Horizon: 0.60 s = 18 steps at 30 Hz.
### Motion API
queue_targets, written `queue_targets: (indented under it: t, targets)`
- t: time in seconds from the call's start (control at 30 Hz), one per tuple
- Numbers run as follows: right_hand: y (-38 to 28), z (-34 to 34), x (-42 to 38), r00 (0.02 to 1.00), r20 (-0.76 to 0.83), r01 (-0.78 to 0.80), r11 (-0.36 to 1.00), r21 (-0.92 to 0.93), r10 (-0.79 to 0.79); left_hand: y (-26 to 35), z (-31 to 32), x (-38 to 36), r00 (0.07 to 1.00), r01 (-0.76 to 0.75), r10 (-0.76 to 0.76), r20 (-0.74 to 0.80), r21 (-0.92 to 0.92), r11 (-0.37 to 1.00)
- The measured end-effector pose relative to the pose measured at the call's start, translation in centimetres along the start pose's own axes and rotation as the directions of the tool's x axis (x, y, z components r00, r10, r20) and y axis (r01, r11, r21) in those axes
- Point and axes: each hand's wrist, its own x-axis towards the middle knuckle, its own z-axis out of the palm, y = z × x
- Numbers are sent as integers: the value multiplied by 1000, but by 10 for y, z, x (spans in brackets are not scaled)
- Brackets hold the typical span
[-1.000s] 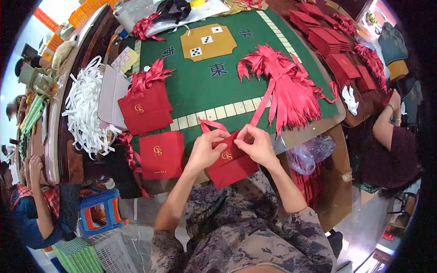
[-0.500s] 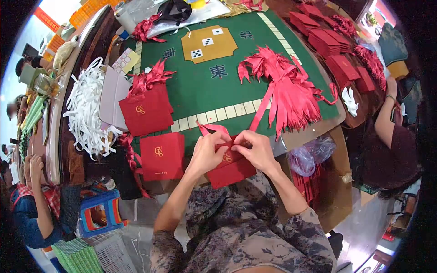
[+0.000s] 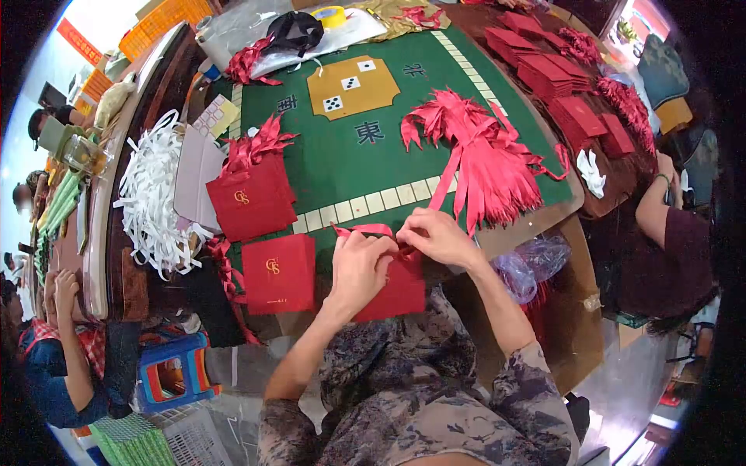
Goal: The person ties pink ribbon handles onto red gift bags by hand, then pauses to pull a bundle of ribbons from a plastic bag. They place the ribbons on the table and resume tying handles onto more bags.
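Note:
A red paper bag (image 3: 400,291) lies in front of my body at the table's front edge. My left hand (image 3: 359,262) is closed at its upper left, fingers pinched on the red ribbon (image 3: 365,229), which loops above the knuckles. My right hand (image 3: 437,238) pinches the ribbon at the bag's upper right; the exact grip is partly hidden. Left of my hands lies a flat red bag (image 3: 278,273) with a gold logo. Beyond it is a stack of red bags (image 3: 252,198) with ribbons at their tops.
A large bundle of red ribbons (image 3: 497,179) lies on the green mat (image 3: 334,179) ahead. White ribbons (image 3: 159,202) spill beside an open box at left. More red bags (image 3: 544,70) are piled far right. Co-workers sit at both sides; a plastic bag (image 3: 532,268) hangs near my right forearm.
My right hand has moved slightly up and right, and my left hand has turned so its back covers more of the bag. The bag's logo is now hidden.

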Motion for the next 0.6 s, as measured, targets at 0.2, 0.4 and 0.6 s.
queue_targets:
  t: [0.2, 0.4, 0.6]
  targets:
    - [2, -15, 7, 941, 296, 70, 949, 308, -165, 8, 4, -5, 995, -63, 69, -71, 75, 995]
    - [13, -18, 16, 881, 422, 76, 945, 318, -213, 7, 5, -2, 981, -151, 165, -102, 134, 979]
    - [21, -7, 21, 895, 387, 80, 933, 351, -222, 1, -6, 2, 993, -110, 110, -33, -7, 994]
